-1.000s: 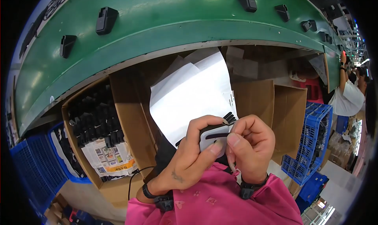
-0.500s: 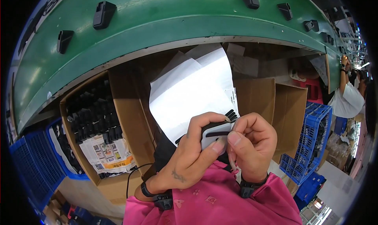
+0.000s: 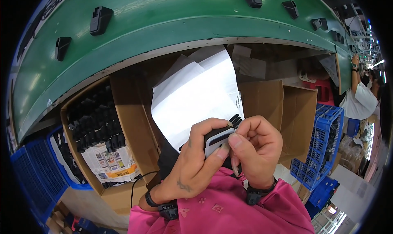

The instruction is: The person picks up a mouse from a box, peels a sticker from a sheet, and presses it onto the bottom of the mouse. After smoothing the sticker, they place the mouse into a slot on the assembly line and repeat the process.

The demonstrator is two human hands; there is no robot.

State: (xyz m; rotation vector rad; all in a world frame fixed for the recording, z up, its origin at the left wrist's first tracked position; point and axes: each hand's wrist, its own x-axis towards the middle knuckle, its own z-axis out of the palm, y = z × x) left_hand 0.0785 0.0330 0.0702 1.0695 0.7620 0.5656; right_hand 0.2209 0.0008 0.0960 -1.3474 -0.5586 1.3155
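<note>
My left hand [image 3: 192, 156] is wrapped round a small black-and-grey casing [image 3: 214, 145], its grey face turned up. A narrow black strip [image 3: 221, 137] with rounded ends lies along that face. My right hand [image 3: 256, 146] is closed at the casing's right edge, thumb and forefinger pinching at the strip's right end; the fingertips hide the exact contact. Below them, a large white sheet [image 3: 196, 94] rests over my lap, with several black strips [image 3: 235, 120] at its lower right edge beside my fingers.
A green workbench [image 3: 163, 29] curves across the far side, bearing several black wedge-shaped housings [image 3: 100, 20]. To the left, an open cardboard box [image 3: 133, 123] holds rows of black parts and newspaper. Another cardboard box [image 3: 262, 99] and blue crates [image 3: 315, 140] stand right. A person [image 3: 360, 99] is at far right.
Both hands and the casing have shifted slightly left. The casing has tilted a little, and my right thumb has moved up toward the right end of the black strip.
</note>
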